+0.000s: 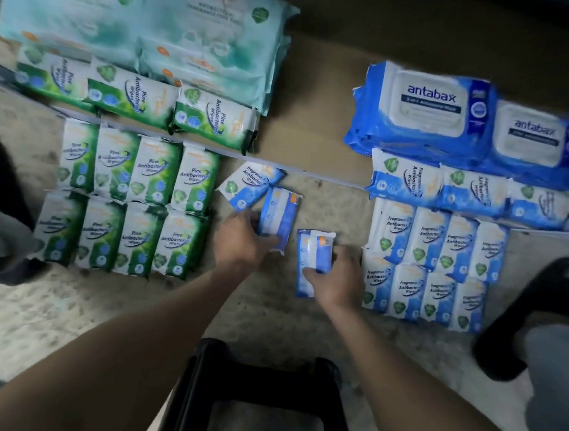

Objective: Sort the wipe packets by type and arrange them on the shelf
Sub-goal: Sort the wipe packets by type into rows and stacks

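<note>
Head view: a loose blue packet (249,190) lies face up and tilted on the speckled floor (62,299), its "Fragrance Free Antibacterial Wipes" label readable. Right against its lower right edge is a second blue packet (281,211), back side up. The left hand (239,242) grips this one, fingers curled round its lower end. Further down and right of the loose blue packet, the right hand (334,278) grips a third blue packet (312,252), also back side up, fingers wrapped over its right edge.

Left of the loose blue packet stand two rows of four green Pine packets (126,198), packed side by side. Above and left of it, three sideways green packets (131,99) lie in a row, and beyond them is a stack of pale teal packs (138,20).

Right of the loose blue packet, well apart from it, sit two rows of small blue packets (433,262). Above those is a sideways blue row (467,193), then two large antabax packs (457,117).

Far below the loose blue packet, between the two forearms, is a black stool (260,402)
</note>
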{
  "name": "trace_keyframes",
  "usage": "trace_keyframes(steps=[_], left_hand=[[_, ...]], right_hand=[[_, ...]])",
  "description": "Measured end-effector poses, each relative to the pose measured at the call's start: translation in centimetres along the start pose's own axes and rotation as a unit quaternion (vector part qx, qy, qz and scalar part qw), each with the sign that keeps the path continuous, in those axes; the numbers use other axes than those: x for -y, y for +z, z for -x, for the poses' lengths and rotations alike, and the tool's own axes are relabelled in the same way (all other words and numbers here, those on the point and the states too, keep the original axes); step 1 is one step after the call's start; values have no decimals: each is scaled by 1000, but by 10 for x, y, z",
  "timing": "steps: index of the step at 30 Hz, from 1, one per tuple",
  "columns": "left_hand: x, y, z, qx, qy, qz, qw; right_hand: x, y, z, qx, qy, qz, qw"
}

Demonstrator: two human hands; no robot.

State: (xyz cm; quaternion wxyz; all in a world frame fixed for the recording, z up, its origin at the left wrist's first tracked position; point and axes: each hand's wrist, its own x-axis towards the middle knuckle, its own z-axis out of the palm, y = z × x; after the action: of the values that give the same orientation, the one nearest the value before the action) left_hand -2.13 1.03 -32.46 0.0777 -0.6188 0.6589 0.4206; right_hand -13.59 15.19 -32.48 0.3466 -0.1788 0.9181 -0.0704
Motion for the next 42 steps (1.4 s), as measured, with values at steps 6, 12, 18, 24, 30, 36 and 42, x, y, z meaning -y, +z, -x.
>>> trace_keyframes(steps=[6,12,18,24,30,36,42], left_hand=[[19,-15,15,-27,12,-4,1000],[35,-33,34,-69,83,-46,993],[44,-29,38,-6,215,-101,971],[45,-22,35,-35,150,-83,985],[44,-11,27,9,123,-103,987],[45,2,25,-2,103,-106,989],[38,-1,24,15,60,-57,996]], right_hand=[[-1,-1,10,15,11,-55,998],[2,-24,28,-54,4,-67,996],[-11,-26,46,-2,-108,-25,994],[-16,-13,45,-38,-48,-32,998],[-8,7,39,-34,-2,-12,999],[2,15,33,-35,22,46,998],[2,12,33,1,9,44,999]])
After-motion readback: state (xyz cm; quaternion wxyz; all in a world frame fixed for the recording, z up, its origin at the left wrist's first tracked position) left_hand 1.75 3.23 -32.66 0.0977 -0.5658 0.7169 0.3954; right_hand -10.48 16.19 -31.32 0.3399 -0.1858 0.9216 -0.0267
